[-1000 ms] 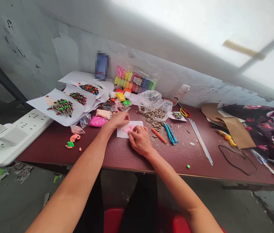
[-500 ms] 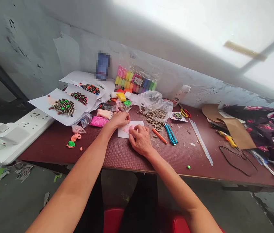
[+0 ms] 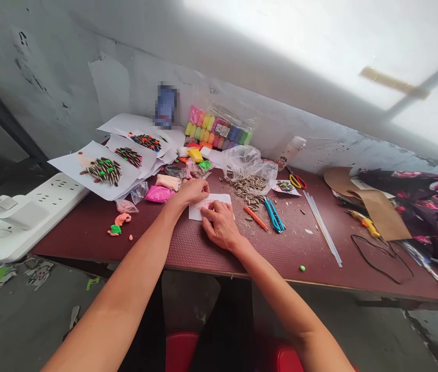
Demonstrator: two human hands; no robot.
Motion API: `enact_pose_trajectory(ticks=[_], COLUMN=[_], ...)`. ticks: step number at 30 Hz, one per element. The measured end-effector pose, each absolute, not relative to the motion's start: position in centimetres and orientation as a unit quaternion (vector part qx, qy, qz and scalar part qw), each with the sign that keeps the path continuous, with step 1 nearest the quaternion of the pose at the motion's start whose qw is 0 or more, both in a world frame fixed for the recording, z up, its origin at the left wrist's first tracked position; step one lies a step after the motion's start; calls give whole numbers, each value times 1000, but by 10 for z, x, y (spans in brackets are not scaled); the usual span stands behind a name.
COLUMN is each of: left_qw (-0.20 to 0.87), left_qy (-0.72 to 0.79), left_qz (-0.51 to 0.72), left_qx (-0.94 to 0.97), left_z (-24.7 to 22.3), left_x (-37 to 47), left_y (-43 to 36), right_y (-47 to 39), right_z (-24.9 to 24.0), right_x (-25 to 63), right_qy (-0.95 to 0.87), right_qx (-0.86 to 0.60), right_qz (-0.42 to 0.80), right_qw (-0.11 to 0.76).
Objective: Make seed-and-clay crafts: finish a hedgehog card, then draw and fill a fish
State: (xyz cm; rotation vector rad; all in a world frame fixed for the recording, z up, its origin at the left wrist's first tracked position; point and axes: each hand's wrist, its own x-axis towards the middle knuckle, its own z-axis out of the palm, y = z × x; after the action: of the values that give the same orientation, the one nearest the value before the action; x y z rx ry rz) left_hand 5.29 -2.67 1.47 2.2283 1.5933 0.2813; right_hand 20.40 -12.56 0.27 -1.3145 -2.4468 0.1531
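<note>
A small white card with a pink shape on it lies flat on the dark red table. My left hand rests at the card's upper left, its fingers bent together; what they hold, if anything, is too small to make out. Over the right part of the card lies my right hand, its fingers curled and touching the pink area, partly hiding it. Packets of pink clay and pale clay lie just left of my left hand. Beyond my right hand is a pile of striped seeds.
An orange pen, a blue cutter, scissors and clear sticks lie to the right. Seed-covered hedgehog pictures and a white power strip are at left. A clay pack leans on the wall.
My right hand has shifted slightly left over the card, and its fingers cover more of the pink shape. The left hand stays nearly in place. The whole view has moved very slightly.
</note>
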Motion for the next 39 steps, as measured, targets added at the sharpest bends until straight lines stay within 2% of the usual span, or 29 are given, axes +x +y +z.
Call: enact_pose_trajectory(ticks=[10,18,27,32,39], left_qw=[181,185,192,199,197], left_qy=[573,569,569,568,567], left_qz=[103,104,107,109,99], left_qx=[793,795,793,791,793], left_z=[12,13,14,14,15], left_x=[54,53,53,53,52], left_y=[-26,-26,-28,-28,-27], right_y=[-125,-124,-126,-124,-122], right_z=[5,-1,3,1,-3], right_x=[202,207,204,207,216], right_qy=[-874,-844,-866,-866,-827], right_qx=[-450,-484,-465,-454,-509], right_qz=[63,43,28,46,9], right_qw=[170,226,183,204,238])
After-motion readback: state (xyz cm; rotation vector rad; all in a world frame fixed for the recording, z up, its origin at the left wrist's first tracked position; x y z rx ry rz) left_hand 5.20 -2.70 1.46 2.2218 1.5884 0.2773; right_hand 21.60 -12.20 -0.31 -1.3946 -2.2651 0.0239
